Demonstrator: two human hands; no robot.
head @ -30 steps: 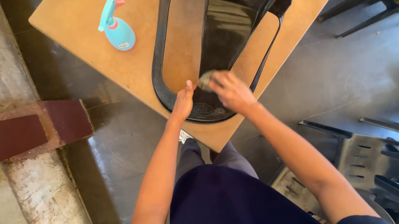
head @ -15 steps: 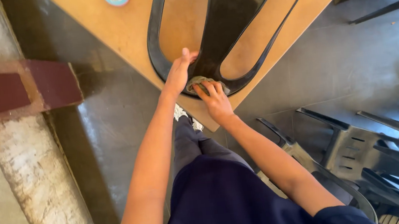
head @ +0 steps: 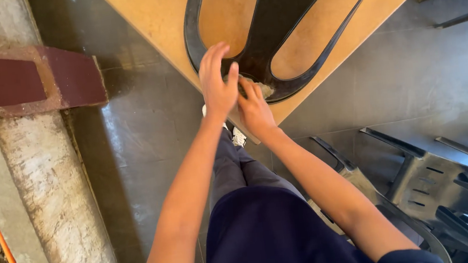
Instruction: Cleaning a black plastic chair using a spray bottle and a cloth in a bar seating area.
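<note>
Hands: left hand (head: 216, 84) open-fingered on black chair frame (head: 271, 40), right hand (head: 255, 109) pressing cloth (head: 265, 90)

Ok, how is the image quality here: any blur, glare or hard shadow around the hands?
Head view: left hand slightly motion-blurred at the fingers; right hand sharper, pressing a pale cloth on the black chair; soft sheen on the chair's gloss, sunlit table, shaded floor, wide-angle bending at edges.

Light wooden table (head: 164, 17), black chair frame (head: 270, 35) lying directly on it, over grey floor (head: 150, 158)
</note>
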